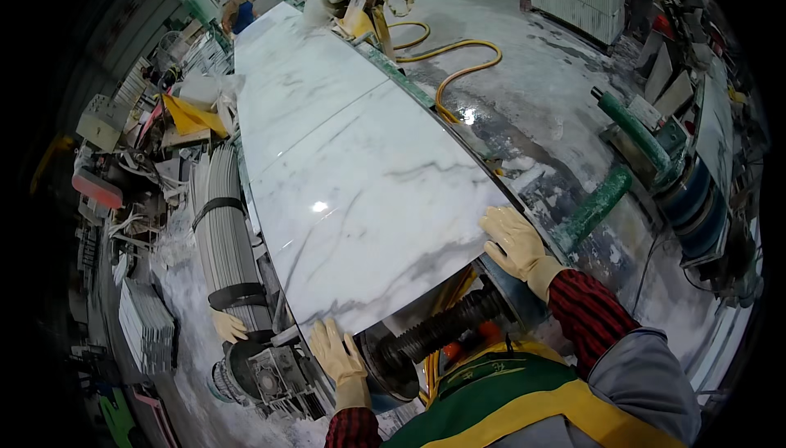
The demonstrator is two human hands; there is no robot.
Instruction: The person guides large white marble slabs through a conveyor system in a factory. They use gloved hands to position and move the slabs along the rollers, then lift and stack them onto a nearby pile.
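Observation:
A polished white marble slab [372, 194] with grey veins lies flat in front of me, its near edge toward my body. My left hand [337, 358], in a cream rubber glove, rests with extended fingers at the slab's near left corner. At the near right corner my right hand [516, 243], gloved alike, lies with its fingers stretched over the edge. Neither hand is wrapped round anything. A second marble slab [303, 88] continues beyond a thin seam. Below the near edge shows a black ribbed roller [446, 329].
Strapped grey strips [219, 219] stand along the left side, above a motor [278, 382]. A loose-looking cream glove [228, 325] hangs beside them. Green rollers [594, 207] stick out at right. A yellow hose [463, 63] curves over the wet floor. One person [238, 10] stands far left.

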